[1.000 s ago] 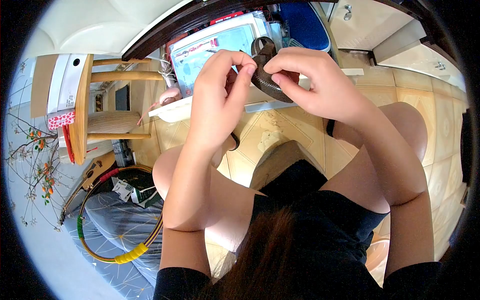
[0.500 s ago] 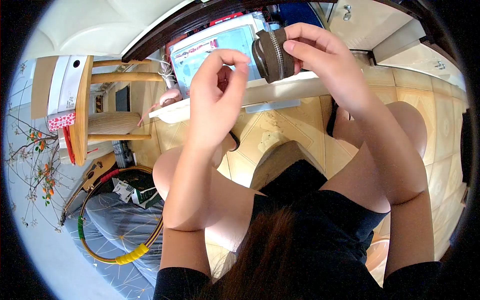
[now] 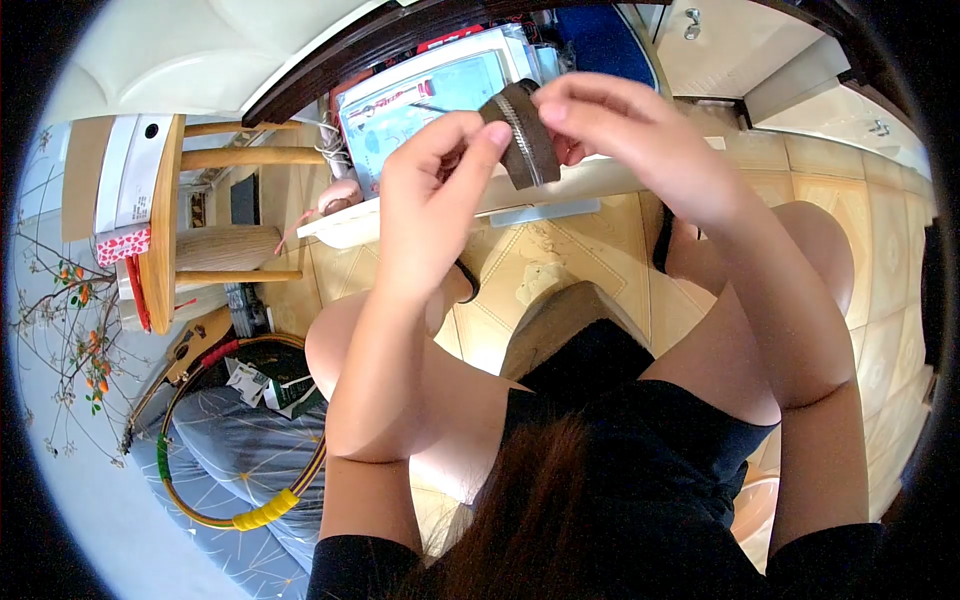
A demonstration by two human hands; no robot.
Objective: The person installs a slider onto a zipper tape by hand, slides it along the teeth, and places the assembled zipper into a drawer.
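Note:
A dark brown zipper (image 3: 528, 140) with silver metal teeth is bent into a loop between my hands, above the drawer's front edge. My left hand (image 3: 440, 170) pinches its left edge with thumb and forefinger. On the other side, my right hand (image 3: 625, 125) grips the upper right edge with thumb and fingers together. Part of the loop's back is hidden by the fingers. Whether the zipper is sewn to a pouch, I cannot tell.
Under my hands is an open drawer (image 3: 350, 228) with a light blue package (image 3: 385, 130) and papers. A wooden stool (image 3: 165, 240) lies to the left, near a hoop with yellow wrapping (image 3: 265, 510). A cabinet door (image 3: 715, 50) is at the upper right.
The zipper has turned and shifted slightly left and down. My left hand, apart from it before, now pinches its edge. My right hand has moved left and a little down with it.

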